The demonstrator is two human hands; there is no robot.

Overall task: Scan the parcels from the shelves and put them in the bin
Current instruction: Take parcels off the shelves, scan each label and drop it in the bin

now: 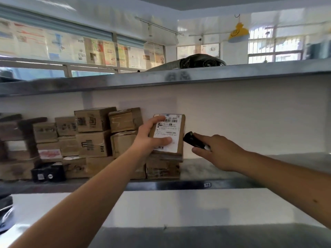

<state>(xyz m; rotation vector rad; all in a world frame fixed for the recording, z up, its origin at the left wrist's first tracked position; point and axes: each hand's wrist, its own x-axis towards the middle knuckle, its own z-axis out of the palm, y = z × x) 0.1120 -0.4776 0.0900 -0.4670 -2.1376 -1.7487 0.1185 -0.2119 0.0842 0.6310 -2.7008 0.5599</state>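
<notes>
Left hand (149, 135) reaches forward and up from a bare forearm, gripping a small brown cardboard parcel with a white printed shipping label (169, 134); thumb curled across the lower part of the label, fingers wrapped over the parcel's upper left corner; parcel held upright, label toward the camera, its lower edge at or just above another brown cardboard box (163, 168) lying on the grey metal middle shelf (223, 169); whether the two touch, cannot tell.

Right hand (217, 151) extended from the right, fingers closed around a small black handheld scanner (194, 140); scanner's nose points at the held parcel's right edge, just beside it, contact uncertain.

Left of the held parcel: a stack of brown cardboard boxes (93, 135) against the white back wall, several tiers high, some with dark printed marks; a black box with a small label (48, 172) at the stack's foot, near the shelf's front lip.

Above the held parcel: grey metal upper shelf (161, 79) carrying a dark grey wrapped bundle (198, 62); beyond it, windows papered with newspaper sheets (71, 47), and a yellow hanging lamp (238, 33) to the upper right.

Below the held parcel: another grey shelf surface (215, 237), blurred.
</notes>
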